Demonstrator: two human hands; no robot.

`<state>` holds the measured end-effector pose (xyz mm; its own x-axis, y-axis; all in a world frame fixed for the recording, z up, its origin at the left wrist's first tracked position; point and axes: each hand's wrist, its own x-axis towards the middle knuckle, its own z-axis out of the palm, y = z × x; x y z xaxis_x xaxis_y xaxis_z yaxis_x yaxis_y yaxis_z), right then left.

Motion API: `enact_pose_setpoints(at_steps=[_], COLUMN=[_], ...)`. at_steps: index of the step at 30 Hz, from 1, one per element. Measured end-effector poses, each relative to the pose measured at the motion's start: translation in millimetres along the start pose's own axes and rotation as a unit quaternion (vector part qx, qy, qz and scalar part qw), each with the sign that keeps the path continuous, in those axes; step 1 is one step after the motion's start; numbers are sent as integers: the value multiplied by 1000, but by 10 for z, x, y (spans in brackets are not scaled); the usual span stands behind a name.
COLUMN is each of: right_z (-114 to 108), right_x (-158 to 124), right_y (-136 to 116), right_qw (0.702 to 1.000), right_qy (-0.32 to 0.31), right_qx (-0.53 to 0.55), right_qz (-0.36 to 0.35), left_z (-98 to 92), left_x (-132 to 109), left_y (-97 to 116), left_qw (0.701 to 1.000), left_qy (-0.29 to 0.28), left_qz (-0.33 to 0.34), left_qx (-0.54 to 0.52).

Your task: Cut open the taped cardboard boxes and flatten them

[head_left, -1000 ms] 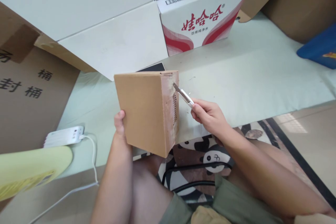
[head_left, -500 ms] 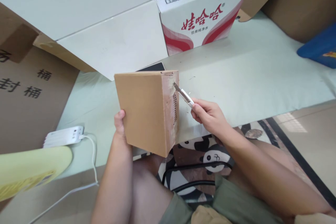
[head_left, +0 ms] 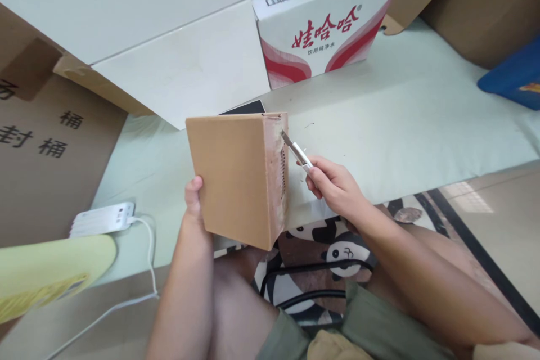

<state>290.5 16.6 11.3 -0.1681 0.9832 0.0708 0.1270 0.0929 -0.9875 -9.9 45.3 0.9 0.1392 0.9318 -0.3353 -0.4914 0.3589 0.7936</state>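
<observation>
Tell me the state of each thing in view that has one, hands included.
Brown rectangular cardboard box: held up by the bare left hand; narrow side's surface ragged.
Slim white-handled metal knife: blade out, gripped in the bare right hand; tip at the narrow side, contact unclear.
White rectangular plastic device: thin white cable plugged in.
Red-and-white printed cardboard carton: visible top closed.

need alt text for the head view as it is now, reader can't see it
A person's right hand holds a cutter, its blade pointing at the scuffed narrow side of a brown box gripped in the left hand. Behind, on a pale table, stand a white carton and a red-and-white carton.
</observation>
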Motion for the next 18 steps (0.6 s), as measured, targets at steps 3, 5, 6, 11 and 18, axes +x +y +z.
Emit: enact_pose_setpoints(at_steps=[3,5,6,11,18], right_z=[-16,-25,-28,-31,-27], right_x=[3,5,6,2,5], right_y=[-7,-9,-10,-12,4], right_qw=[1000,1000,1000,1000,1000], right_qy=[3,6,8,11,9], right_qx=[-6,-7,-7,-9,-5], right_qz=[0,0,0,-2,-7], left_z=[33,34,27,-41,-34], left_x=[-6,-2,2,33,30], left_y=[13,19,20,0,4], left_qw=[1000,1000,1000,999,998], left_qy=[6,7,9,28,37], left_qz=[5,2,1,6,4], left_qx=[9,17,20,43,47])
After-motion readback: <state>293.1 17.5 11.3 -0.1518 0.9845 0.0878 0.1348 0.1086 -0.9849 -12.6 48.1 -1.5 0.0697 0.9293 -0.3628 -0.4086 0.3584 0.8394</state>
